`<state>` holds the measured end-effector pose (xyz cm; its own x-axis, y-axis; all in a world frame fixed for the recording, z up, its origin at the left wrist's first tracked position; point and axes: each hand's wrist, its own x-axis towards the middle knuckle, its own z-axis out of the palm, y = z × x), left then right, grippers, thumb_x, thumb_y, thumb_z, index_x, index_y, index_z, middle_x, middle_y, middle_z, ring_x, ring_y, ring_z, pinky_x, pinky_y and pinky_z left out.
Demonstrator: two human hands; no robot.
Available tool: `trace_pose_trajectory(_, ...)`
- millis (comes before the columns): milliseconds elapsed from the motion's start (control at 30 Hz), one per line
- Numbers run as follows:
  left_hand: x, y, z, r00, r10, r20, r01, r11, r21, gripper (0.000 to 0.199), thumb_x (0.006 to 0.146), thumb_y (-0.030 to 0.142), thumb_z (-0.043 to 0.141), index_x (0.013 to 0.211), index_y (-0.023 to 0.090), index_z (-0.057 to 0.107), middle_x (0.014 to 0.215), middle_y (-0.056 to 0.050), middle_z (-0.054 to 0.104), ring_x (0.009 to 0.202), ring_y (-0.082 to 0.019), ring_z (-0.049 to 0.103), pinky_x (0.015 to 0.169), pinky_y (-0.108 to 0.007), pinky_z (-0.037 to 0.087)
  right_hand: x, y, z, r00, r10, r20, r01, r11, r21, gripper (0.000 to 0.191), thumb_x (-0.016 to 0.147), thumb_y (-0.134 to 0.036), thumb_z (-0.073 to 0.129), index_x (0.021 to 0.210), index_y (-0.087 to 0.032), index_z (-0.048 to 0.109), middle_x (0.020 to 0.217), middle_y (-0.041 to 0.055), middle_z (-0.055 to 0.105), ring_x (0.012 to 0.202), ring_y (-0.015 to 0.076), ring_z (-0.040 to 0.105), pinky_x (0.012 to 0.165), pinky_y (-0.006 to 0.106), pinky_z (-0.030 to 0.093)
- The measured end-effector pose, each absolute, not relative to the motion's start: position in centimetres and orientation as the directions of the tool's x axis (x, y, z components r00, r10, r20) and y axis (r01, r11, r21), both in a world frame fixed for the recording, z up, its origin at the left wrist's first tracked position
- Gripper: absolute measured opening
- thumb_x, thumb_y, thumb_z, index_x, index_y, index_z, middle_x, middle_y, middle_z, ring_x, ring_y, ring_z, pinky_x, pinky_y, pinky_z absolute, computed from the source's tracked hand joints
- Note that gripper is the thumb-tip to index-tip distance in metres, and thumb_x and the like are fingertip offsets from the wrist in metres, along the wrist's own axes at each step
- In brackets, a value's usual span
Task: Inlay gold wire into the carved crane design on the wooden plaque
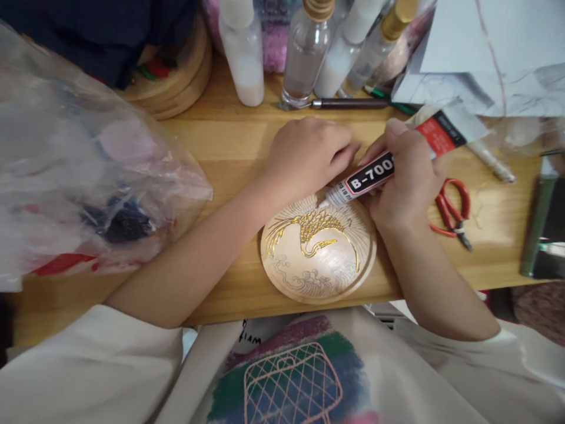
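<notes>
A round wooden disc (pixel 291 259) lies near the table's front edge, with a crane outlined in gold wire (pixel 322 227) and thin drawn lines around it. My right hand (pixel 408 171) is closed around a B-7000 glue tube (pixel 368 176), tilted so its nozzle points down-left. The nozzle tip is at the upper part of the disc, just above the gold wire; whether it touches cannot be made out. My left hand (pixel 313 147) rests beyond the disc's far edge, palm down, its fingers bent together. What lies under those fingers is hidden.
Several bottles (pixel 304 59) stand at the back, with a dark-handled tool (pixel 348 103) before them. Red-handled pliers (pixel 452 212) lie right, beside a dark phone-like object (pixel 547 224). Plastic bags (pixel 88 165) and a round wooden box (pixel 185 82) occupy the left; papers (pixel 494 41) lie back right.
</notes>
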<state>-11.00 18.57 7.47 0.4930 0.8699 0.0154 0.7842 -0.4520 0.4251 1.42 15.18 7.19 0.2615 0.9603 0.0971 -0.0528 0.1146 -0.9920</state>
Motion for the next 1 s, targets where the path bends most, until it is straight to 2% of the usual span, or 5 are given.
trace_pose_trajectory(300, -10.97, 18.66, 7.19, 0.476, 0.878, 0.048, 0.779, -0.447, 0.44, 0.037, 0.1, 0.037, 0.043, 0.078, 0.025, 0.069, 0.073, -0.005, 0.068, 0.072, -0.022, 0.061, 0.062, -0.036, 0.031, 1.51, 14.95, 7.32, 0.251, 0.962, 0.105, 0.069, 0.09, -0.994, 0.035, 0.087, -0.025, 0.055, 0.052, -0.021, 0.057, 0.045, -0.0065, 0.05, 0.036, 0.0049, 0.038, 0.036, 0.02, 0.025)
trace_pose_trajectory(433, -11.03, 18.63, 7.2, 0.48, 0.876, 0.048, 0.781, -0.452, 0.431, 0.037, 0.1, 0.038, 0.042, 0.081, 0.025, 0.07, 0.074, -0.005, 0.069, 0.072, -0.022, 0.061, 0.063, -0.036, 0.031, 1.5, 15.06, 7.28, 0.28, 0.954, 0.106, 0.071, 0.09, -0.993, 0.035, 0.085, -0.027, 0.056, 0.051, -0.021, 0.057, 0.043, -0.0076, 0.05, 0.036, 0.0037, 0.038, 0.037, 0.018, 0.027)
trace_pose_trajectory(633, -11.07, 18.6, 7.34, 0.476, 0.879, 0.024, 0.778, -0.433, 0.455, 0.037, 0.1, 0.038, 0.041, 0.081, 0.025, 0.071, 0.076, -0.006, 0.069, 0.075, -0.023, 0.062, 0.064, -0.036, 0.033, 1.24, 15.19, 7.36, 0.302, 0.947, 0.107, -0.028, 0.12, -0.992, 0.035, 0.083, -0.021, 0.058, 0.048, -0.021, 0.056, 0.043, -0.0057, 0.051, 0.035, 0.0044, 0.036, 0.037, 0.021, 0.033)
trace_pose_trajectory(1000, -11.11, 18.65, 7.18, 0.478, 0.876, 0.062, 0.753, -0.445, 0.484, 0.038, 0.099, 0.038, 0.042, 0.074, 0.026, 0.068, 0.07, -0.005, 0.067, 0.074, -0.023, 0.061, 0.063, -0.036, 0.034, 1.35, 15.18, 7.44, 0.303, 0.948, 0.101, -0.006, 0.108, -0.994, 0.033, 0.082, -0.019, 0.057, 0.048, -0.021, 0.057, 0.044, -0.0045, 0.053, 0.037, 0.0067, 0.038, 0.043, 0.024, 0.038)
